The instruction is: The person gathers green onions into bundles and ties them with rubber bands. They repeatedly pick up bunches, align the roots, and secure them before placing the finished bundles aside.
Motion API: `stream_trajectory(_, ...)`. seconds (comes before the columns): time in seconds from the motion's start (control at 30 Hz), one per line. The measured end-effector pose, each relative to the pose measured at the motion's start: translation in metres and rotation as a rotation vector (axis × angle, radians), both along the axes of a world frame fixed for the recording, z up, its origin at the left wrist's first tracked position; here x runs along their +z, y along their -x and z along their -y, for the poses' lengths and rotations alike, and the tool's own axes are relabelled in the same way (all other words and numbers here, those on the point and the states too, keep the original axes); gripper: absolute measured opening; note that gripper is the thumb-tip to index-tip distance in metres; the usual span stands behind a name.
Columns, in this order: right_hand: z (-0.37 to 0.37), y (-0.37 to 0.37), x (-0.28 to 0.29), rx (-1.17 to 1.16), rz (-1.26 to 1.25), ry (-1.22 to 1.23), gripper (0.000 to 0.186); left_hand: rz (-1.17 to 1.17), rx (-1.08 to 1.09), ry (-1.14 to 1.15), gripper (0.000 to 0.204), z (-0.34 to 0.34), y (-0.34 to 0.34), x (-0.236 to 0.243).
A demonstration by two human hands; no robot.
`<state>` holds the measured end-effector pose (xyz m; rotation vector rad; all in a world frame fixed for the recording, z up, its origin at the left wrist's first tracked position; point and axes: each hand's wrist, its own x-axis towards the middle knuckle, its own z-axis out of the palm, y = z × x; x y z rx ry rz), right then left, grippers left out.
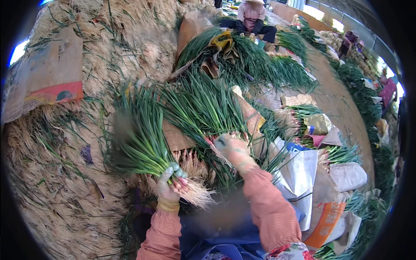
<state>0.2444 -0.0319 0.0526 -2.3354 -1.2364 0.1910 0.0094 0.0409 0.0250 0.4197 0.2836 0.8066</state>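
Landmark for all positions: the held bundle of green onions [141, 134].

Left hand [170, 177]: closed around the lower stems of the bundle, which is tilted, leaves up and away, pale roots pointing right. Right hand [232, 151]: to the right of the bundle, fingers curled at the stem bases of a loose pile of green onions [206, 104]; whether it grips any stalk cannot be told.

Progress, as judged: gathering is partly done. The bundle is collected in the hand, roots grouped at one end; no tie is visible on it. Outstanding: the loose pile just right of the bundle, and a larger heap [260, 65] beyond it, near a co-worker [251, 19]. Well right of the bundle lie onions partly covered by sacking [346, 177]; these appear to be set aside, though their finished state cannot be confirmed. Left of the bundle, pale fibrous litter [56, 160] covers the ground.
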Motion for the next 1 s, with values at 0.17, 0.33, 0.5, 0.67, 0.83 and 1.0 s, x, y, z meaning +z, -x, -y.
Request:
stream_trajectory(0.17, -0.017, 0.004, -0.055, 0.000, -0.305, 0.078, 0.032, -0.228, -0.139, -0.072, 0.035, 0.010, -0.017, 0.011)
stream_trajectory(0.33, 0.026, 0.040, -0.062, 0.054, -1.179, -0.176, 0.026, -0.262, -0.191, -0.004, 0.033, 0.007, -0.002, -0.030)
stream_trajectory(0.5, 0.062, 0.069, -0.058, 0.665, -0.207, 0.122, 0.030, -0.402, -0.220, 0.025, 0.025, 0.019, -0.009, -0.031)
stream_trajectory(0.67, 0.024, 0.058, -0.041, 0.249, -1.334, 0.036, 0.057, -0.338, -0.108, 0.097, 0.018, 0.038, 0.002, -0.019)
stream_trajectory(0.83, -0.023, 0.094, -0.032, 0.156, -0.607, 0.159, 0.063, -0.438, -0.230, -0.031, 0.019, 0.044, 0.014, -0.019)
stream_trajectory(1.0, -0.020, 0.097, -0.048, 0.173, -0.299, 0.197, 0.038, -0.517, -0.170, -0.038, 0.016, 0.049, 0.006, -0.027)
